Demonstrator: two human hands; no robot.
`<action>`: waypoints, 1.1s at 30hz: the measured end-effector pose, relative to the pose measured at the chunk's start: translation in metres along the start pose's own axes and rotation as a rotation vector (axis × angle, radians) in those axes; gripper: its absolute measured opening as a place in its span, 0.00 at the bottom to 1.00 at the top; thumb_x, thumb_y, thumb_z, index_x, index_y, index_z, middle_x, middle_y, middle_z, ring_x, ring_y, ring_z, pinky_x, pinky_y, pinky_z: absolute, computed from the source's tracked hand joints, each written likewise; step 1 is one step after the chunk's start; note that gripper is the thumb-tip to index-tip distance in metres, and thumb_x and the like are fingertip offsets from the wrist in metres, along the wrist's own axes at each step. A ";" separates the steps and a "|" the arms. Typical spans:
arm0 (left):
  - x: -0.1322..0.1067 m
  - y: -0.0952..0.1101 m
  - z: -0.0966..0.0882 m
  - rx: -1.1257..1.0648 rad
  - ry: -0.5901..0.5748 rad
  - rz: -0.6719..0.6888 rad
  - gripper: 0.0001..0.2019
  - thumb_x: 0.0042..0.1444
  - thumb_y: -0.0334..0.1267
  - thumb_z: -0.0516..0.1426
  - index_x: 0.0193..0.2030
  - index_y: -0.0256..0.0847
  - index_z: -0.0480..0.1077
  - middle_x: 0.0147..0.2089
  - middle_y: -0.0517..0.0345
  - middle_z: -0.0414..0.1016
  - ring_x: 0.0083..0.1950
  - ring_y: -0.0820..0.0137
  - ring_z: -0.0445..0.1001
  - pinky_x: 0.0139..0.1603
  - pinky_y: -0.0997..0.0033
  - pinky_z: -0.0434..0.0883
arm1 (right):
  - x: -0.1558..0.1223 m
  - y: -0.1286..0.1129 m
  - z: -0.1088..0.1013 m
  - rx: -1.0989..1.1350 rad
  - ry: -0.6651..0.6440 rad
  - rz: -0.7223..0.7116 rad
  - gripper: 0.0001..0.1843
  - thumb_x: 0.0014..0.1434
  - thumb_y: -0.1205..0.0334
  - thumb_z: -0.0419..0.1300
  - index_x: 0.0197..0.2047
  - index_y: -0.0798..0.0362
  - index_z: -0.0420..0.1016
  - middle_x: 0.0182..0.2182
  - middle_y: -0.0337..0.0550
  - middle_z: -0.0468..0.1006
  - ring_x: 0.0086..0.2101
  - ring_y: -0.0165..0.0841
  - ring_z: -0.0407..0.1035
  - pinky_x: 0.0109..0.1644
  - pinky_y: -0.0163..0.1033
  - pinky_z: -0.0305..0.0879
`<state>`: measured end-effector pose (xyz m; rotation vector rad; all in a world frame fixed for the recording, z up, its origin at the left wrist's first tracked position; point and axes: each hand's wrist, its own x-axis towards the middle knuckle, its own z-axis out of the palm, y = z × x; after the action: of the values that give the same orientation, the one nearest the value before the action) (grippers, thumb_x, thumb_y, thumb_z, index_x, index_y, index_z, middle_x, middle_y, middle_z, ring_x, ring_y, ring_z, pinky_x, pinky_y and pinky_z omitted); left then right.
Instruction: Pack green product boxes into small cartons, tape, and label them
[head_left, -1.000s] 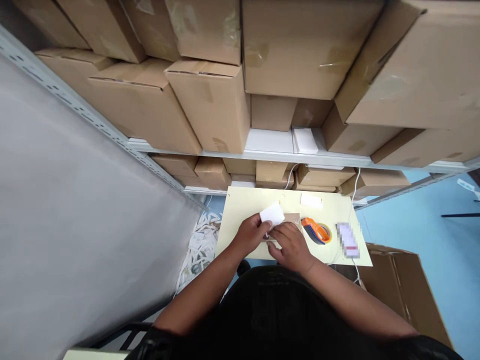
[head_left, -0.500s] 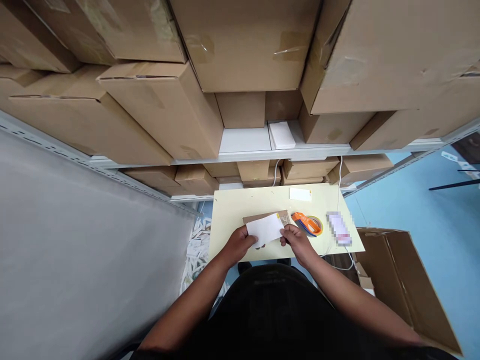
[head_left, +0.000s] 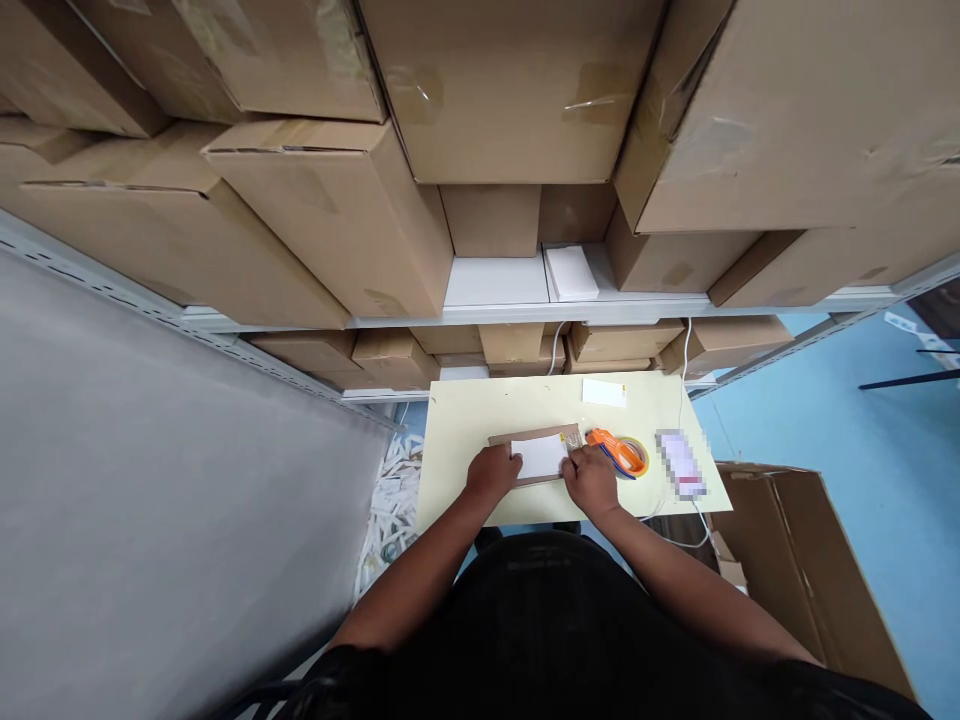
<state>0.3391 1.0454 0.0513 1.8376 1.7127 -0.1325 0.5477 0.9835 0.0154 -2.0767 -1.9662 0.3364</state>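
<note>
A white label with a small yellow corner mark lies over a flat cardboard package on the table. My left hand is closed at the label's left edge, thumb on top and the other fingers hidden. At its right edge my right hand pinches the label near the corner, close to a patch of clear tape on the package. Just beyond that hand sits an orange tape dispenser with a yellow-rimmed tape roll. A second white label rests by the table's back edge.
The pale yellow table stands against a shelf rack stacked with cardboard boxes. A blurred-out phone with a white cable lies at right. An open carton is on the floor; paper scraps lie at left.
Both hands have lowered the white label from above the package onto it. The label now lies flatter and straighter, and the left hand has moved slightly right.
</note>
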 end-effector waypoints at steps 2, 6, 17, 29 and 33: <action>0.000 0.000 0.001 0.032 -0.001 0.005 0.16 0.65 0.46 0.52 0.37 0.40 0.77 0.40 0.43 0.82 0.44 0.55 0.80 0.40 0.63 0.68 | 0.001 0.000 0.002 -0.061 -0.013 0.003 0.16 0.67 0.58 0.53 0.31 0.53 0.77 0.34 0.51 0.76 0.39 0.42 0.67 0.46 0.45 0.56; -0.003 -0.009 0.000 0.025 0.026 -0.014 0.18 0.64 0.52 0.54 0.46 0.39 0.75 0.44 0.41 0.81 0.49 0.52 0.79 0.47 0.59 0.69 | 0.003 0.005 0.007 -0.032 -0.005 0.126 0.12 0.61 0.54 0.58 0.36 0.54 0.75 0.39 0.54 0.75 0.43 0.47 0.67 0.48 0.47 0.59; -0.020 -0.039 0.021 -0.505 0.010 -0.128 0.22 0.68 0.52 0.51 0.56 0.36 0.70 0.53 0.41 0.79 0.55 0.59 0.78 0.51 0.66 0.70 | 0.011 0.032 0.002 0.736 -0.179 0.405 0.19 0.60 0.44 0.57 0.42 0.51 0.77 0.37 0.44 0.81 0.38 0.42 0.74 0.42 0.43 0.66; -0.028 0.078 -0.067 -0.649 0.355 0.111 0.29 0.67 0.56 0.52 0.68 0.42 0.67 0.61 0.46 0.76 0.55 0.57 0.76 0.56 0.61 0.71 | 0.068 0.081 -0.137 0.949 0.044 0.260 0.23 0.63 0.38 0.55 0.37 0.49 0.76 0.28 0.36 0.76 0.32 0.36 0.69 0.37 0.38 0.64; -0.014 0.128 -0.093 -0.642 0.352 0.231 0.26 0.68 0.57 0.51 0.67 0.47 0.68 0.62 0.50 0.76 0.56 0.58 0.76 0.57 0.61 0.70 | 0.076 0.104 -0.178 0.907 0.208 0.284 0.23 0.63 0.38 0.56 0.38 0.49 0.77 0.30 0.37 0.78 0.35 0.37 0.70 0.40 0.39 0.63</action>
<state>0.4255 1.0829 0.1794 1.5942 1.4968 0.7858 0.7106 1.0485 0.1477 -1.6575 -1.0678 0.8388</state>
